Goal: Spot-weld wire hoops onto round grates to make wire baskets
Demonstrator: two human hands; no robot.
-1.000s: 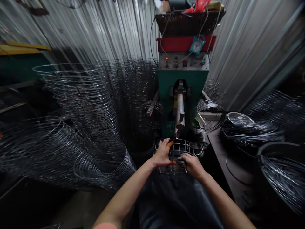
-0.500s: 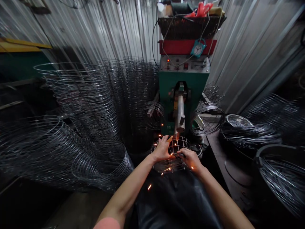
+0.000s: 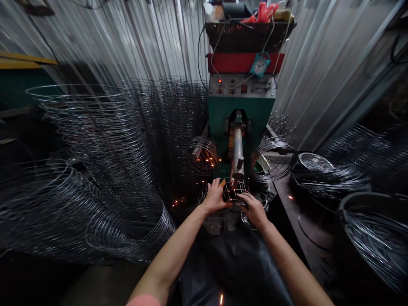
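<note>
A small round wire cage [image 3: 237, 189] sits under the vertical metal electrode [image 3: 237, 155] of a green welding machine [image 3: 241, 110]. My left hand [image 3: 213, 197] grips the cage's left rim, an orange cover on one finger. My right hand [image 3: 253, 209] holds the cage's near right side. Orange sparks scatter around the cage and to its left. A dark apron [image 3: 232, 267] covers my lap below the hands.
Tall stacks of wire rings [image 3: 105, 140] fill the left side. Loose wire hoops [image 3: 276, 157] hang beside the machine. A dark tub of wire [image 3: 372, 229] and a bench [image 3: 306, 229] stand at right. A basket, a red box and a small clock [image 3: 259, 64] top the machine.
The electrode came down onto the cage and sparks flew, spreading left and onto the bench. Both hands shifted slightly up and away with the cage.
</note>
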